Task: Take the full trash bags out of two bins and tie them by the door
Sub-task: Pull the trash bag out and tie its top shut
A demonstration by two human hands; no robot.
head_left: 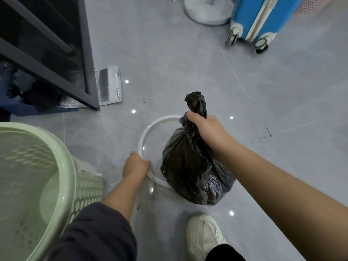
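Observation:
A full black trash bag (190, 172) hangs from my right hand (205, 132), which grips its gathered neck; the twisted top sticks up above my fist. Behind and left of the bag lies a white ring (145, 136) on the grey floor, partly hidden by the bag. My left hand (136, 163) holds that ring at its near-left edge, fingers curled over it. A pale green perforated bin (37, 181) stands at the lower left, and its inside looks bare.
A dark metal frame (88, 72) rises at the upper left, with a silver foil pack (109, 85) at its foot. A blue suitcase (259, 17) and a white round fan base (207, 10) stand at the top. My white shoe (203, 238) is on the floor below the bag.

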